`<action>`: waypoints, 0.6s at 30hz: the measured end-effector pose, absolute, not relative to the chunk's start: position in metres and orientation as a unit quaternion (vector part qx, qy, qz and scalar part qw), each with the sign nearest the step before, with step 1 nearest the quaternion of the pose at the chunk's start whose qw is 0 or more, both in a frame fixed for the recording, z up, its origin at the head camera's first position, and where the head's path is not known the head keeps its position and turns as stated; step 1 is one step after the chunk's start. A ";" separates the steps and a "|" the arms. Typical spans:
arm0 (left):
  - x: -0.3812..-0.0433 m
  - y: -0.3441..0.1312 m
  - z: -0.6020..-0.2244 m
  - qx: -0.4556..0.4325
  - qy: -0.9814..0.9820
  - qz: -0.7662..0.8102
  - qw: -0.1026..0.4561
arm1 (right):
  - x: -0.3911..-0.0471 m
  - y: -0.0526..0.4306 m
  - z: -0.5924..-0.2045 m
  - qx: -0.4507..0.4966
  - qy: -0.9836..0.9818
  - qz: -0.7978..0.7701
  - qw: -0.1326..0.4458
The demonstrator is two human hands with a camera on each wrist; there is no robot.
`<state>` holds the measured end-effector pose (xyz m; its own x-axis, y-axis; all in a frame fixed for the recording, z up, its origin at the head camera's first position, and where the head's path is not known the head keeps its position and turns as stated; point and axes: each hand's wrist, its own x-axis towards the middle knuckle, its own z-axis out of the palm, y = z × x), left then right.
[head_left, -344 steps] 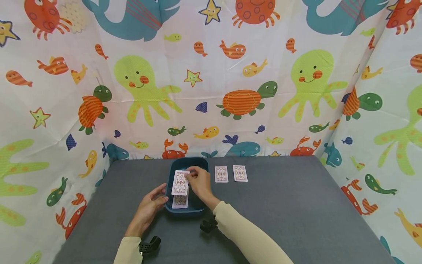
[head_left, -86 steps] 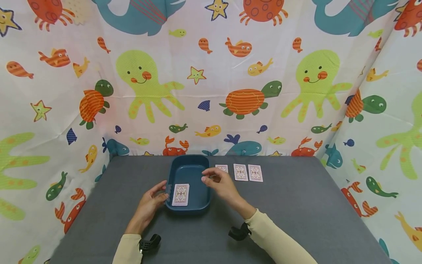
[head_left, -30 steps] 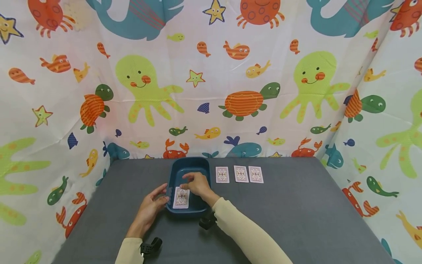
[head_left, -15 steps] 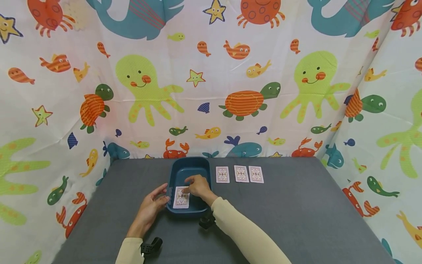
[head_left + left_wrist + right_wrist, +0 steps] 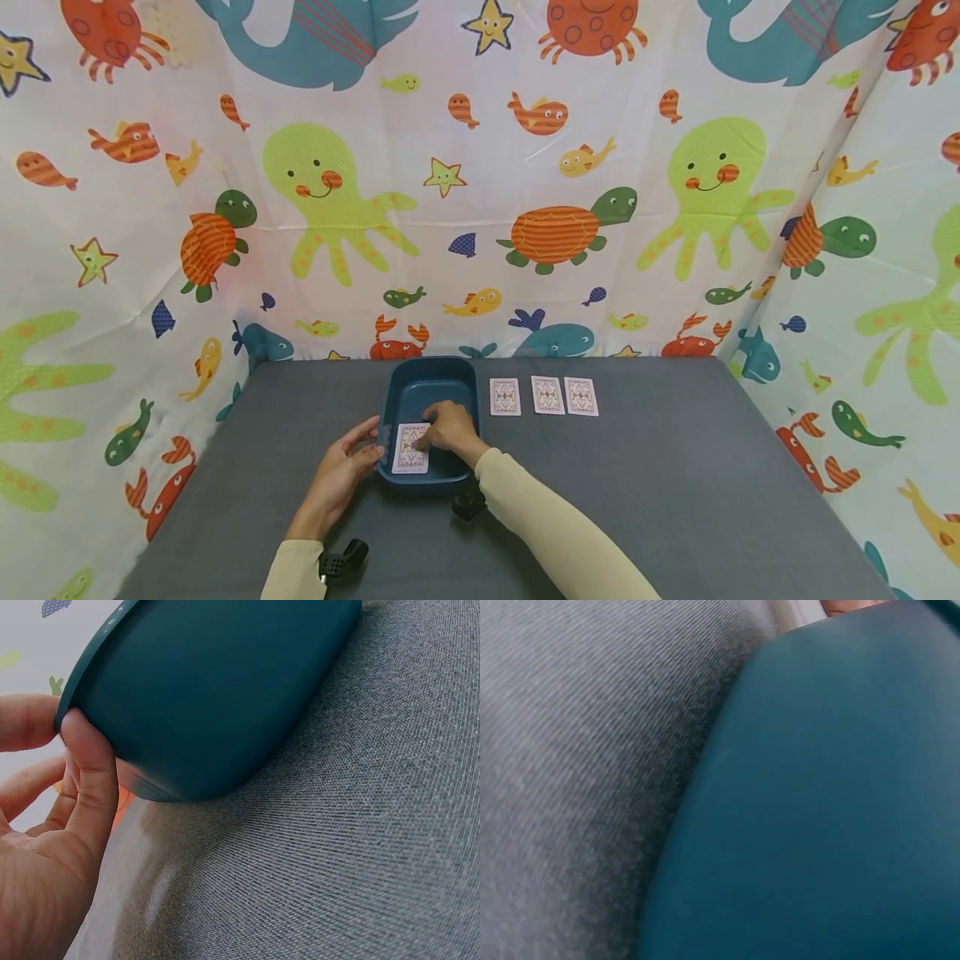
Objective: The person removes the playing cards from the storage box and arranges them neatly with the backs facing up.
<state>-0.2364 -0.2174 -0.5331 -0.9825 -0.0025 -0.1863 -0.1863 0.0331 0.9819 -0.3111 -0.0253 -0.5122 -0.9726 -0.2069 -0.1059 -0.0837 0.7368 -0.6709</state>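
A dark teal plastic tray point(image 5: 431, 390) stands on the grey cloth. At its left side my left hand point(image 5: 337, 479) pinches the rim between thumb and fingers, clear in the left wrist view, where the tray wall point(image 5: 210, 697) fills the top. Inside the tray, near its front left, lies a face-down playing card point(image 5: 407, 457) with a red patterned back. My right hand point(image 5: 452, 431) reaches in over the tray, its fingertips on the card's right part. The tray wall point(image 5: 817, 787) fills most of the right wrist view and hides that hand's fingers; I cannot tell whether they grip the card.
To the right of the tray, face-down cards lie in a row on the cloth: one near the tray point(image 5: 505, 397), a middle card point(image 5: 547, 395) and a right card point(image 5: 581, 397). A curtain point(image 5: 465, 200) printed with sea animals hangs behind the table.
Over the longer span a third card came to lie in the row at right. My right hand came back to the tray, then lowered slightly onto the card. The left hand stays at the rim.
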 end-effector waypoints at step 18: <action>-0.237 -0.216 -0.531 -0.073 0.710 0.697 0.071 | -0.312 -0.024 -0.512 -0.086 0.892 -0.438 0.067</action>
